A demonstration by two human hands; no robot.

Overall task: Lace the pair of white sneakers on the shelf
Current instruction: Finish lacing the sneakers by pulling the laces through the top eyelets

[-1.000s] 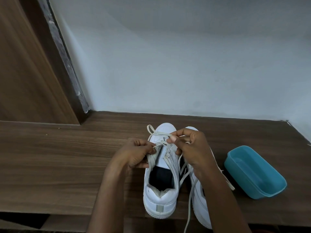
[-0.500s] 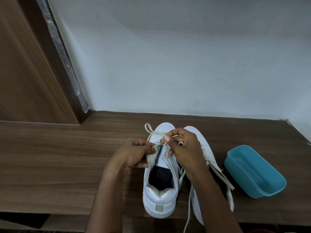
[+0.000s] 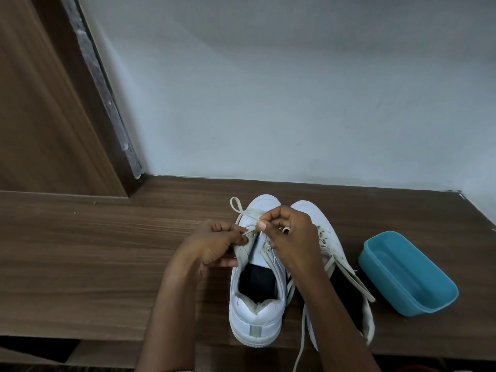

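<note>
Two white sneakers stand side by side on the wooden shelf (image 3: 94, 251), toes toward the wall. My left hand (image 3: 214, 245) pinches the left eyelet flap of the left sneaker (image 3: 255, 312), at a lace tip. My right hand (image 3: 291, 234) pinches the white lace (image 3: 236, 206) over the same shoe's tongue, and a loop of that lace lies on the shelf by the toe. The right sneaker (image 3: 324, 232) is partly hidden under my right forearm. Its loose laces trail to the right and over the shelf's front edge.
A teal plastic tub (image 3: 408, 275) sits on the shelf just right of the sneakers. A pale wall runs along the back, and a wooden panel (image 3: 40, 116) rises at the left. The shelf's front edge lies close below the heels.
My right hand has shifted a little left over the left sneaker's tongue, drawing the lace with it, so more of the right sneaker shows. My left hand holds the same spot.
</note>
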